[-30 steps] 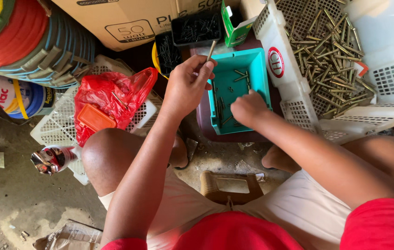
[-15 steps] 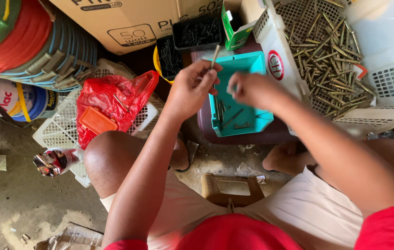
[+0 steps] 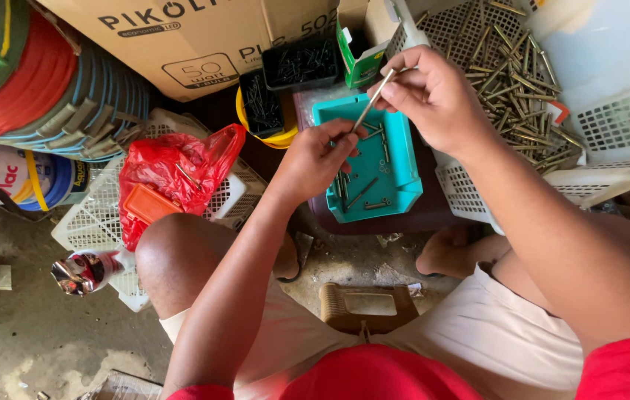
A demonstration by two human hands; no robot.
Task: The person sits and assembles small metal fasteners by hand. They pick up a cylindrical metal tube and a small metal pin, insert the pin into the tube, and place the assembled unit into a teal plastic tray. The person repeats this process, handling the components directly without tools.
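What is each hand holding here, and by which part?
Both hands pinch one long metal screw over the teal tray: the right hand grips its upper end, the left hand its lower end.

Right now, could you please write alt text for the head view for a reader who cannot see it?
Both hands, left hand and right hand, hold one long metal screw above a teal tray of screws. A white basket of screws stands right, a red bag left.
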